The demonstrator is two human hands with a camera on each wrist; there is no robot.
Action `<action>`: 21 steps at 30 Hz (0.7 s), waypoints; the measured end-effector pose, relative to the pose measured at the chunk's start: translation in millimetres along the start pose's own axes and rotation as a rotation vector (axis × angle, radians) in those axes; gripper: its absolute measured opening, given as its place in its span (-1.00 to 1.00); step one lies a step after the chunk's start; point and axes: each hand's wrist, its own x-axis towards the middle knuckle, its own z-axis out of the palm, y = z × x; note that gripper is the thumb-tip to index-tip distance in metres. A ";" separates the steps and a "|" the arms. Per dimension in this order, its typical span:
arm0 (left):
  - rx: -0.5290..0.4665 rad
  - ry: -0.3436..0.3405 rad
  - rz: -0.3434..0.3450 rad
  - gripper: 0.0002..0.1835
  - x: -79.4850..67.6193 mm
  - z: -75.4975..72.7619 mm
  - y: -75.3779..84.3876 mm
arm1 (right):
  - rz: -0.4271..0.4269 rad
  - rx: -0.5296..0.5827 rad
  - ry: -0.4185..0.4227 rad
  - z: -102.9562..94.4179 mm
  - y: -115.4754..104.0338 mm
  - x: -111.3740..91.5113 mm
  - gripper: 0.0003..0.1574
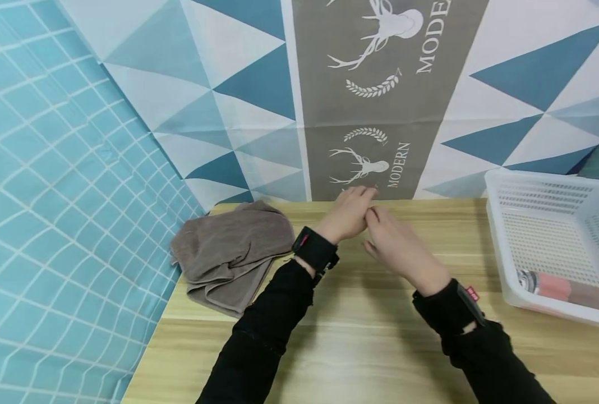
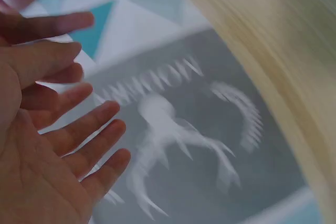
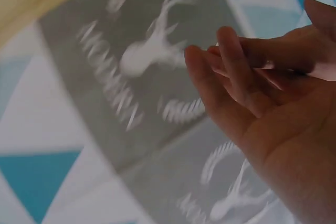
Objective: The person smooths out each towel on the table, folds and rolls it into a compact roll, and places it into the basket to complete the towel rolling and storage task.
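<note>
My left hand (image 1: 347,213) and right hand (image 1: 397,244) meet over the far edge of the wooden table (image 1: 319,365) in the head view. Their fingertips touch or overlap; which of the two cannot be told. The left wrist view shows the left palm (image 2: 47,177) with its fingers spread and nearly straight. In the right wrist view the right palm (image 3: 294,150) has gently bent fingers, partly crossing the left hand. Nothing held is visible in either hand. A crumpled grey-brown towel (image 1: 234,241) lies left of the left wrist.
A white plastic basket (image 1: 496,235) stands at the right. Inside it lies a pink and brown cylindrical item (image 1: 557,287) with a silvery end. Patterned cloth (image 1: 249,118) hangs behind the table, and blue checked cloth (image 1: 67,224) covers the left side.
</note>
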 end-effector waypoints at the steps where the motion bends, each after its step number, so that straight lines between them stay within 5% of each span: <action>1: -0.019 -0.008 -0.016 -0.56 -6.2 3.2 -10.2 | -0.011 0.013 -0.005 7.4 -4.4 4.4 -0.28; 7: -0.033 -0.067 -0.116 -0.54 -51.2 24.4 -68.4 | -0.033 0.081 -0.093 49.9 -31.3 27.9 -0.16; 16: 0.204 -0.143 -0.298 -0.25 -129.1 52.8 -137.9 | -0.039 0.126 -0.228 92.0 -71.1 53.8 -0.36; 21: 0.260 -0.024 -0.226 -0.59 -153.3 65.9 -159.2 | -0.061 0.105 -0.255 112.6 -86.0 63.3 -0.40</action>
